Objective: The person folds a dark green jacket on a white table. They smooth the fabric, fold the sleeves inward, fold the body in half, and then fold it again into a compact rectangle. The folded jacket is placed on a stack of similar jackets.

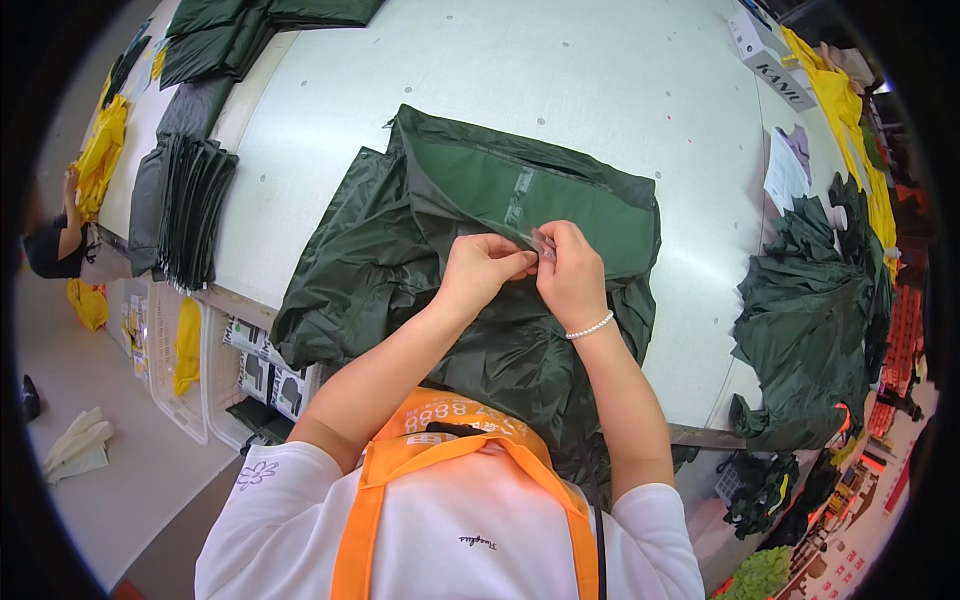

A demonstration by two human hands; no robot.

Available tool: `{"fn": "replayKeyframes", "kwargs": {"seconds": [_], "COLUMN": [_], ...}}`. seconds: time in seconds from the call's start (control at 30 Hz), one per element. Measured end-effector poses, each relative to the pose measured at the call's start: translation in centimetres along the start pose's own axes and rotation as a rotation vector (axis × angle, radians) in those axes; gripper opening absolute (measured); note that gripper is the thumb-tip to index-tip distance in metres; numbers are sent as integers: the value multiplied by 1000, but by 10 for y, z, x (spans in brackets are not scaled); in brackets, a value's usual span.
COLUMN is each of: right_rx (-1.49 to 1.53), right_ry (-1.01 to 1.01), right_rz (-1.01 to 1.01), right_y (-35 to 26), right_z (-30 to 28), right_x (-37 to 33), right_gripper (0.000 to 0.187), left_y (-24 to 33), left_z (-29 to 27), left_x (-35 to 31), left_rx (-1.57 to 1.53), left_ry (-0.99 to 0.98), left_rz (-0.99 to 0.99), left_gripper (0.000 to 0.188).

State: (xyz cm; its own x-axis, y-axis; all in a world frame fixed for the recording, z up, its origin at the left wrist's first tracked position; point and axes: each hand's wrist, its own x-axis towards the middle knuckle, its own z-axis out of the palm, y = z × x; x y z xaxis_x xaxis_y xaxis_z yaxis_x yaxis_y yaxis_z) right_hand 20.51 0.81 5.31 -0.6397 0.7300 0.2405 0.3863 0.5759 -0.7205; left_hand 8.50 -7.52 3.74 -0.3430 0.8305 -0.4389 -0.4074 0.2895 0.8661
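A wide white worktable point(600, 90) carries a dark green raincoat point(450, 260) lying spread at its near edge. A heap of similar green garments point(810, 320) lies at the right. On the raincoat the left hand point(485, 268) and right hand point(570, 275) meet, both pinching a small clear plastic strip point(541, 243) between the fingertips.

white table point(620, 80) bears a spread dark green garment point(400, 240), folded stacks point(190, 205), a crumpled pile point(810, 320).
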Motion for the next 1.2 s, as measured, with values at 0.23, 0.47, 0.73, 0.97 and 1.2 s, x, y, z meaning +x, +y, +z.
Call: {"fn": "replayKeyframes", "kwargs": {"seconds": [0.23,0.47,0.73,0.97,1.2], "right_rx": [161,269,273,956,867], "right_ry": [59,-122,-6,-64,-33], "right_rz": [171,143,57,471,577], "right_y": [8,11,9,22,20], "right_z": [12,-11,3,-4,-9], "right_x": [-5,3,-3,-4,1], "right_gripper": [10,12,5,12,14], "left_y": [6,7,3,4,-2], "left_z": [3,2,5,-9,-4], "left_x": [0,-1,-1,2,-2], "left_rx": [-60,-47,-200,-371,-309], "left_ry": [-8,-12,21,75,27], "left_rz": [-24,-5,-49,-111,-79], "left_gripper": [12,15,21,22,14]}}
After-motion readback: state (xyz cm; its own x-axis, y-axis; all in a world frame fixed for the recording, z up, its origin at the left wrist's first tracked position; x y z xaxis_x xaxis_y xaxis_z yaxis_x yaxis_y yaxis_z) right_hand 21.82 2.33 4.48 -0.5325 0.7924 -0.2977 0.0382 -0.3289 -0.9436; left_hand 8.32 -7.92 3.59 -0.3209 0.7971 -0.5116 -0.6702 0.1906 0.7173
